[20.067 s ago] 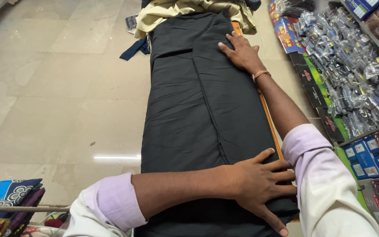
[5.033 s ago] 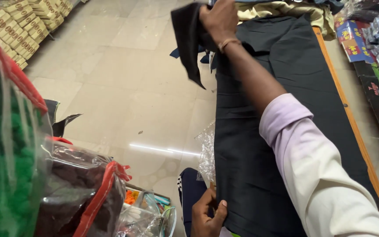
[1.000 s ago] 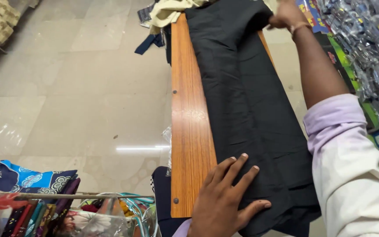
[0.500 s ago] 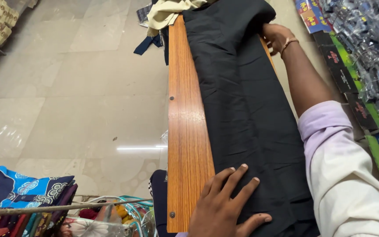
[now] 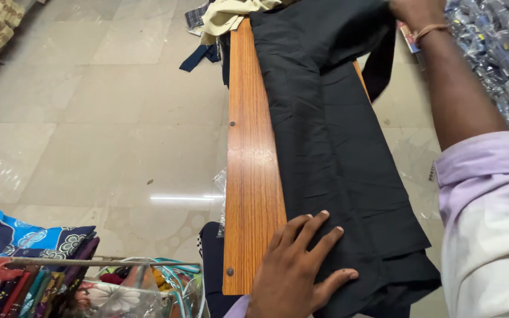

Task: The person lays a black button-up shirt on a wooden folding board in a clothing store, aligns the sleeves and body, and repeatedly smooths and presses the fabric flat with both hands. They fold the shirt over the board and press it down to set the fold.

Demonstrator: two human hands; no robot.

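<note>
Pressing flat at the bottom centre of the frame, the left hand [image 5: 293,268] spreads its fingers over the near end of one black cloth [image 5: 337,159], which runs up the right side of a single wooden board [image 5: 251,165], leaving a bare strip along the board's left edge. At the top right, the right hand [image 5: 410,10] pinches the cloth's far end, lifted clear of the board. Open tiled floor [image 5: 89,106] fills the left; one stack of printed fabrics [image 5: 25,241] sits lower left.

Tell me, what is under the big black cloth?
The black cloth lies on a long wooden board; only the board's left strip shows. The left hand presses flat on the cloth's near end. Anything else beneath is covered.
</note>
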